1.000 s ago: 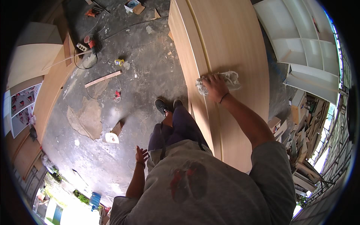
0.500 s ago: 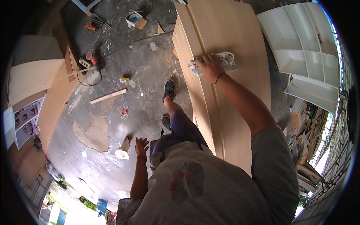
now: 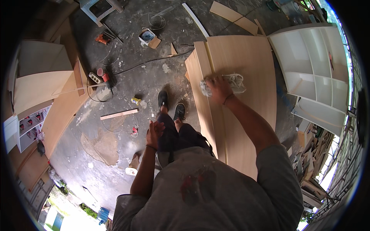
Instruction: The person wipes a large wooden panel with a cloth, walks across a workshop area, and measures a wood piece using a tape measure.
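My right hand (image 3: 219, 88) presses a crumpled white rag (image 3: 236, 81) onto a long, light wood-grain panel (image 3: 246, 115). The hand is closed over the rag, which bunches out on both sides of it. Beside it, a narrow groove (image 3: 217, 119) runs lengthwise near the panel's left edge. My left hand (image 3: 155, 133) hangs over the floor in front of my left thigh, holding nothing, its fingers loosely bent and partly apart.
White open shelving (image 3: 312, 61) stands right of the panel, above stacked wood offcuts (image 3: 308, 163). Across the floor at left lie a dark cable (image 3: 154, 66), a wood strip (image 3: 119, 114), a power strip (image 3: 95, 78) and an orange power tool (image 3: 102, 38). A blue-grey stool (image 3: 101, 17) stands farther off.
The view has shifted, revealing the panel's far end and more floor beyond. My right hand stays on the rag. My left hand has risen closer to my legs, and my feet have changed position.
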{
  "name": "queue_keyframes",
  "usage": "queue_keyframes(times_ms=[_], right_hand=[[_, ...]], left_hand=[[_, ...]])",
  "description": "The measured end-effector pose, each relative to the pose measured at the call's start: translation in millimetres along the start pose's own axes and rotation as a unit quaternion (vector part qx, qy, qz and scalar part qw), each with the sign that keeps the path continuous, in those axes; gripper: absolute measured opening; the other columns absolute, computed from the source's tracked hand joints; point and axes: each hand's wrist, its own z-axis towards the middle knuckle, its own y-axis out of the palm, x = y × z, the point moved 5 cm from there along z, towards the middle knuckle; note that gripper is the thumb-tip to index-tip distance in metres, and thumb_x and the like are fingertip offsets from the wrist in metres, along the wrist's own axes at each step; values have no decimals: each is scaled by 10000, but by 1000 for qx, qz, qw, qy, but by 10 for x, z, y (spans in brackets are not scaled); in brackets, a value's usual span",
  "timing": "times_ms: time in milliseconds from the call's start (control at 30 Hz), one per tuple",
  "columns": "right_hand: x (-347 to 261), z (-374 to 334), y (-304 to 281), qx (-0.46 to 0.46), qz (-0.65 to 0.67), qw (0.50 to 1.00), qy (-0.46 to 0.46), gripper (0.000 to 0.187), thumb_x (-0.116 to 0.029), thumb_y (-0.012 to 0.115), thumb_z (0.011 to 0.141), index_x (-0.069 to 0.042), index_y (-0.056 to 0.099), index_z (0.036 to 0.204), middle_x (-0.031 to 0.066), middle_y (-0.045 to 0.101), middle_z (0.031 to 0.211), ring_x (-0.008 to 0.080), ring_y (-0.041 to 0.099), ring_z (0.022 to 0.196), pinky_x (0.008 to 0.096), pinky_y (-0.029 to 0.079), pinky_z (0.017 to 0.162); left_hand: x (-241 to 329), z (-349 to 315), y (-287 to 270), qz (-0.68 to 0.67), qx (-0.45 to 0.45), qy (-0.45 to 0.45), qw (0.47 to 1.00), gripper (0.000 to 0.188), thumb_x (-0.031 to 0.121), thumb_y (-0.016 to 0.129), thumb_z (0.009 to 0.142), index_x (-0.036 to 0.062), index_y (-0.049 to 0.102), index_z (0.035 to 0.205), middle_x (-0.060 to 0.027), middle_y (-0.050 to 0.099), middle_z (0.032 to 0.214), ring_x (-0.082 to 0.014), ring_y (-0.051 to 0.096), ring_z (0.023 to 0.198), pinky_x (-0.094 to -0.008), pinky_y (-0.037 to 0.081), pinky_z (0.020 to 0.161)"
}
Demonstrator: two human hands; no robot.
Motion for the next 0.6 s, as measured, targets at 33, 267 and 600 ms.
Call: queue_keyframes(times_ms=[33, 267, 600], right_hand=[[110, 180, -17, -2, 8, 1000, 3, 321, -180, 551, 711, -137, 555, 1029, 141, 576, 965, 332, 537, 948, 459, 422, 775], [490, 1090, -43, 0, 41, 996, 77, 293, -175, 547, 699, -119, 549, 987, 137, 574, 943, 325, 535, 938, 464, 409, 771], [610, 1257, -78, -77, 49, 988, 127, 402, -158, 586, 634, -93, 560, 1030, 154, 545, 1073, 327, 506, 1030, 462, 380, 879]], left_hand=[[103, 84, 126, 6, -10, -5, 1000, 716, 621, 368, 859, 29, 420, 1259, -64, 608, 1069, -142, 566, 946, -303, 395, 800], [875, 631, 925, 117, -124, -30, 985, 671, 575, 358, 886, 19, 390, 1259, -102, 580, 1126, -179, 564, 992, -327, 401, 872], [1347, 1040, 2228, 39, -255, -145, 955, 786, 619, 315, 875, -16, 290, 1338, -115, 487, 1254, -207, 473, 1131, -347, 333, 958]])
